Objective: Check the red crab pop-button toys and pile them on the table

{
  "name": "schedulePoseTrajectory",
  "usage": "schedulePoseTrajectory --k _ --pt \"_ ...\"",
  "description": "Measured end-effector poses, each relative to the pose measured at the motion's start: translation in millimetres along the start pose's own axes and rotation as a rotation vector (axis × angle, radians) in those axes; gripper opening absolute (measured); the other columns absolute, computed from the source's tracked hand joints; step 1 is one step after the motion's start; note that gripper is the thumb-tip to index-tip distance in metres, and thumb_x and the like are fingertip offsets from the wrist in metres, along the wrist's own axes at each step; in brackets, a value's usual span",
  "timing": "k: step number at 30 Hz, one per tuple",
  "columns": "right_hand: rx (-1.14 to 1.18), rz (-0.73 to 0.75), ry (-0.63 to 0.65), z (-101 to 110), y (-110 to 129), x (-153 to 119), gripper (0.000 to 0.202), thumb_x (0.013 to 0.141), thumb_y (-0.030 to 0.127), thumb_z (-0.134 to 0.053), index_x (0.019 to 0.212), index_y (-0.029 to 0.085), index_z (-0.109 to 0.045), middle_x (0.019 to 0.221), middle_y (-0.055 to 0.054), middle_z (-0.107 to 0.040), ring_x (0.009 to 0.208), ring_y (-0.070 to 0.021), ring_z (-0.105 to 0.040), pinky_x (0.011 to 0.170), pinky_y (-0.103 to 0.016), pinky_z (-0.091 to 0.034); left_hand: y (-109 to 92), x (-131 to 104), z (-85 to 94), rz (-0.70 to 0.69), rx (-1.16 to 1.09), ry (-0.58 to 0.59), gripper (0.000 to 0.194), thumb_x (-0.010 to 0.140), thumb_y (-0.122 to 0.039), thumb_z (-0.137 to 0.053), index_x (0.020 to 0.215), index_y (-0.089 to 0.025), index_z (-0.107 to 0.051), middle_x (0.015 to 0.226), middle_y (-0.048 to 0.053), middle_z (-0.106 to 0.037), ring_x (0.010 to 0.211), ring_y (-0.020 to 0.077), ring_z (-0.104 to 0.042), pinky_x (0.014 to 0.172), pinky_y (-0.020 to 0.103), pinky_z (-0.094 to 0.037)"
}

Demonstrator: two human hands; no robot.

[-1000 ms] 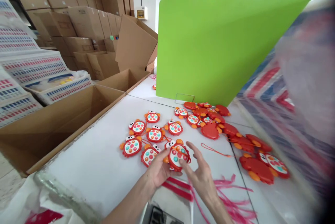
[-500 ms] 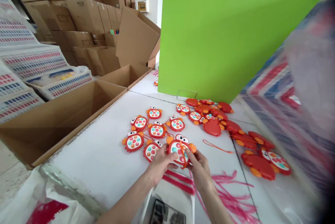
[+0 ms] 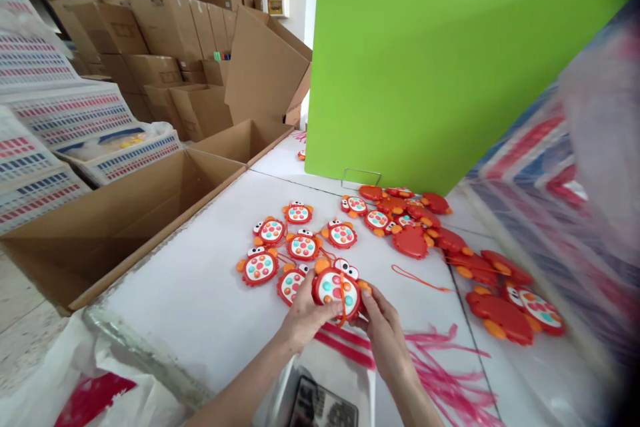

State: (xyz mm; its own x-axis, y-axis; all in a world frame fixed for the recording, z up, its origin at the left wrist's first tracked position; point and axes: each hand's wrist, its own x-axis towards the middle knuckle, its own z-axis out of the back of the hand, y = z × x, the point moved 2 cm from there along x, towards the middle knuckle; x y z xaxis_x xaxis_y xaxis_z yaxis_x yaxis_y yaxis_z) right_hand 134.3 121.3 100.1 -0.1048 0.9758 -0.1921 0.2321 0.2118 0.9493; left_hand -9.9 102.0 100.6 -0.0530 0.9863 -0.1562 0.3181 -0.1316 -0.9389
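Observation:
Between my two hands is a red crab-shaped toy [image 3: 330, 288], its face with white eyes and coloured round buttons turned up. An orange cord hangs across its front. My left hand [image 3: 306, 312] grips its left side, thumb over the lower face. At the right side, my right hand [image 3: 383, 322] closes its fingers on the edge by the orange claw. Just beyond lie several like crab toys, face up, among them one crab toy [image 3: 303, 245] in the middle of the group. A loose orange cord loop [image 3: 419, 278] rests to the right.
A heap of crab toys [image 3: 411, 240], many face down, lies right of centre before a green board [image 3: 430, 74]. Pink ribbon strips [image 3: 450, 367] spread at lower right. An open cardboard box [image 3: 125, 214] adjoins the table's left edge. Plastic baskets [image 3: 75, 114] stand far left.
The held crab toy has shifted slightly left and turned a little. My right thumb has moved off its face to the right edge. The view has shifted slightly.

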Motion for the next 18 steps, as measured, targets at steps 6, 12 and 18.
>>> schedulePoseTrajectory --k 6,12,18 --pt "-0.104 0.087 0.039 -3 0 0 0.033 0.080 0.047 -0.060 0.098 0.019 -0.059 0.089 -0.004 -0.065 0.074 -0.0170 -0.059 0.063 -0.029 -0.051 11 1 2.4 0.065 -0.108 -0.019 0.067 0.071 -0.040 -0.074 0.128 -0.021 -0.044 0.123 0.011 -0.056 0.111 0.0263 -0.055 0.092 0.036 -0.048" --pt "-0.268 0.170 0.045 -2 -7 2 0.030 0.081 0.048 -0.056 0.089 0.019 -0.056 0.073 0.000 -0.060 0.067 -0.0153 -0.056 0.063 -0.028 -0.048 28 1 12.8 0.183 -0.094 -0.251 0.066 0.066 -0.040 -0.079 0.123 -0.021 -0.051 0.134 0.009 -0.047 0.115 0.0267 -0.052 0.087 0.029 -0.052" --pt "-0.566 0.244 -0.073 32 -16 55 0.046 0.075 0.058 -0.052 0.097 0.018 -0.062 0.094 -0.011 -0.065 0.088 -0.0269 -0.060 0.078 -0.042 -0.048 19 29 18.0 0.202 -0.451 -0.347 0.035 0.076 -0.022 -0.071 0.107 -0.017 -0.057 0.101 0.009 -0.066 0.086 0.0224 -0.066 0.070 0.031 -0.057"
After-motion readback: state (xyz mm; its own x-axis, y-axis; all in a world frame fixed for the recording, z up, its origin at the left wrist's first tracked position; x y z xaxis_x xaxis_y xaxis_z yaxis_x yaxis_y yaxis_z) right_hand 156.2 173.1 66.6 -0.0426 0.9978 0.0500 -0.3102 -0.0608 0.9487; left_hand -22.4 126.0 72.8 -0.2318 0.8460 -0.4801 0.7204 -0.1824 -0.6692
